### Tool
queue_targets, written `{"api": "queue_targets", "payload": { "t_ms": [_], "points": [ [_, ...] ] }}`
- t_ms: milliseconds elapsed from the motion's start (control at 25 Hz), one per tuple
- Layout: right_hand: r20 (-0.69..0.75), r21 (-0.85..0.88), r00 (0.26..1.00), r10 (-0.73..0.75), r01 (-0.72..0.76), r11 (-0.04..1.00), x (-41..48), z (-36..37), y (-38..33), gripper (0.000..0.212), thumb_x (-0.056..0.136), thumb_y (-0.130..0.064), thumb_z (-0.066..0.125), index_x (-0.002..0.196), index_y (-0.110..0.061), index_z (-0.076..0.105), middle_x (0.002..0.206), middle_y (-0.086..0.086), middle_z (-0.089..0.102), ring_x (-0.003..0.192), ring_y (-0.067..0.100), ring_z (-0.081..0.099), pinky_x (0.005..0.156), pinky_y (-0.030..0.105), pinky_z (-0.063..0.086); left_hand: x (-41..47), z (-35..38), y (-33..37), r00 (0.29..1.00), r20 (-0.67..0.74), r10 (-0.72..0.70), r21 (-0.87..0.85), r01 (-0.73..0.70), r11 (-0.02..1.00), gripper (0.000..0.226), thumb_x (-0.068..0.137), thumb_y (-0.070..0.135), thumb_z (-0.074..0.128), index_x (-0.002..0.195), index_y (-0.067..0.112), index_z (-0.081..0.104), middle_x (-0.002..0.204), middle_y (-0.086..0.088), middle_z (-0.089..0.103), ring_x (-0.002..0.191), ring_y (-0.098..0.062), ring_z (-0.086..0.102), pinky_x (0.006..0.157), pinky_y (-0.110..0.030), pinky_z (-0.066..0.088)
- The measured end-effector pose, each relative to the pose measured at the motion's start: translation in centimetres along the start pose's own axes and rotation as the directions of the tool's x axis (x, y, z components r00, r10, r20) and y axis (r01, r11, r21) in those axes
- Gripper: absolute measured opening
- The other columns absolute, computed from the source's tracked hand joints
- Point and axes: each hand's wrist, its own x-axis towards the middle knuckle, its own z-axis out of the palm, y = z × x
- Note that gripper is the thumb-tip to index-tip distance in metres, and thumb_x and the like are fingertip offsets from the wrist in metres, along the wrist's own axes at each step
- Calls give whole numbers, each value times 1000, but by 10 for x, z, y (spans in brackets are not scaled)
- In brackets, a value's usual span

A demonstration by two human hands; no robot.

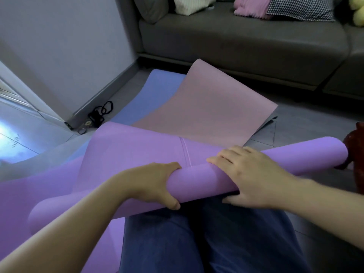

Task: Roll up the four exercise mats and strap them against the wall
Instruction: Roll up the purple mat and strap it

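Note:
A purple mat (199,180) lies partly rolled across my lap, its unrolled part stretching away toward the wall. My left hand (157,184) grips the roll near its middle, thumb under and fingers over. My right hand (250,174) presses on top of the roll a little further right, fingers spread, thumb below. A pink mat (206,107) lies flat beyond the purple one, over a blue mat (149,95). A grey mat edge (271,121) peeks from under the pink one. A second purple surface (29,194) spreads at the left. Black straps (100,113) lie by the wall's skirting.
A grey sofa (236,46) with cushions stands across the back. The white wall (69,46) and its skirting run along the left. A dark red object (356,154) sits at the right edge beside the roll's end. My legs in blue trousers (206,243) are under the roll.

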Motion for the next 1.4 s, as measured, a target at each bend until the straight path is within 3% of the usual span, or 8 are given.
{"api": "queue_targets", "payload": {
  "t_ms": [160, 280, 440, 600, 760, 1000, 1160, 1400],
  "points": [
    [-9, -15, 1000, 14, -14, 1000, 4, 14, 0, 63, 57, -45, 72, 111, -16, 57, 94, 3, 62, 79, 27, 61, 65, 39, 52, 5, -6, 7, 998, -12, -56, 113, 57, 992, 71, 67, 57, 73, 125, 35, 39, 110, 7, 36, 106, -15, 38, 93, -39, 42],
    [222, 103, 975, 1, -24, 994, 20, -8, 12, 48, 68, -48, 62, 108, -26, 49, 97, -7, 59, 86, 20, 59, 67, 30, 46, 0, 22, 17, 899, -427, 97, 440, 112, 891, 80, 58, 57, 74, 125, 27, 43, 110, 1, 45, 95, -23, 54, 85, -40, 46],
    [463, 285, 885, -55, -89, 954, 48, -23, 25, 44, 65, -50, 74, 97, -28, 53, 79, -10, 57, 71, 13, 53, 57, 28, 42, 1, 41, 13, 769, -597, 228, 484, 119, 867, 83, 39, 39, 80, 115, 21, 50, 85, -1, 56, 64, -26, 59, 56, -35, 48],
    [676, 414, 730, -101, -263, 871, 57, -31, 23, 40, 65, -47, 79, 94, -27, 60, 87, -9, 64, 83, 17, 64, 72, 34, 54, -13, 4, 13, 958, -268, 99, 247, -31, 969, 68, 64, 43, 70, 123, 38, 36, 107, 9, 54, 93, -18, 56, 77, -32, 46],
    [800, 433, 577, -161, -371, 822, 38, -30, 20, 42, 64, -48, 81, 100, -33, 63, 96, -14, 67, 90, 11, 67, 83, 34, 56, -16, -3, 28, 993, 69, 99, 95, -106, 990, 67, 68, 43, 78, 123, 38, 39, 105, 14, 53, 94, -11, 51, 76, -27, 41],
    [380, 81, 925, -22, -9, 997, -16, -33, 0, 91, 64, -68, 67, 139, -31, 32, 128, -11, 41, 117, 14, 41, 99, 31, 38, 3, -11, 30, 975, 214, 63, 13, -68, 998, 60, 68, 44, 79, 117, 39, 46, 109, 18, 58, 99, -8, 57, 83, -24, 47],
    [281, 28, 960, 19, -28, 999, -17, -20, -11, 71, 70, -53, 64, 130, -23, 39, 117, -4, 53, 104, 22, 53, 87, 34, 44, 2, -14, 35, 980, 195, 26, 108, -47, 993, 64, 69, 50, 76, 123, 38, 44, 115, 14, 51, 106, -9, 52, 89, -31, 47],
    [587, 319, 809, 26, -261, 911, -1, -53, 33, 56, 62, -43, 82, 99, -35, 41, 83, -17, 52, 80, 7, 52, 70, 29, 47, -20, 7, 56, 897, -363, 251, 434, -75, 898, 81, 67, 64, 63, 135, 38, 27, 120, 10, 42, 108, -17, 49, 88, -36, 44]
  ]
}}
